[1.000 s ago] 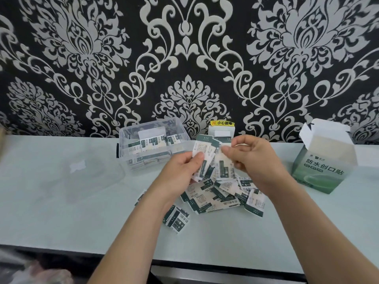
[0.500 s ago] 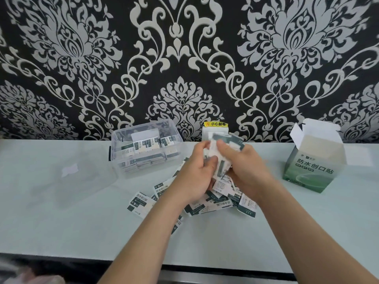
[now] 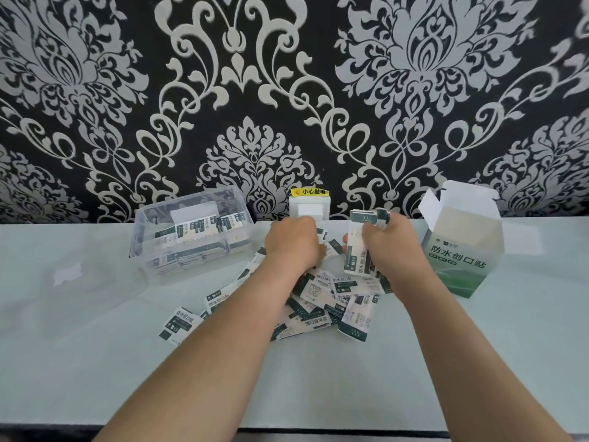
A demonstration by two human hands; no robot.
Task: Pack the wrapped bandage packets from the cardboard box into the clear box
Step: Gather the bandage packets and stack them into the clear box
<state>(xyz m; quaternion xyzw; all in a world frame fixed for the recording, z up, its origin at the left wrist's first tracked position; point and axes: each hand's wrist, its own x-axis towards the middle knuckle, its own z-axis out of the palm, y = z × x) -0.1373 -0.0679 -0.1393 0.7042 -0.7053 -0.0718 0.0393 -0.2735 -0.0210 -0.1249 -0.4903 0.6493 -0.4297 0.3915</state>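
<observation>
Fingers [image 3: 369,232], right hand [image 3: 395,250]: curled round an upright stack [image 3: 358,250] of packets.
Loose packets [image 3: 318,298]: overlapping on the table [image 3: 318,378], under and just before both hands.
Left hand [image 3: 293,247]: knuckles up, fingers bent down into the pile; cannot tell whether they pinch a packet.
Clear box [image 3: 191,237]: left of the hands, open, part filled.
Carton [image 3: 462,250]: right, flaps open.
Handling: add packets singly to the stack, edges squared and faces alike, so it drops flat into the clear box.

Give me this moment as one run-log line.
left hand: over loose packets, grip hidden | right hand: holds packet stack | clear box: holds packets | cardboard box: open
</observation>
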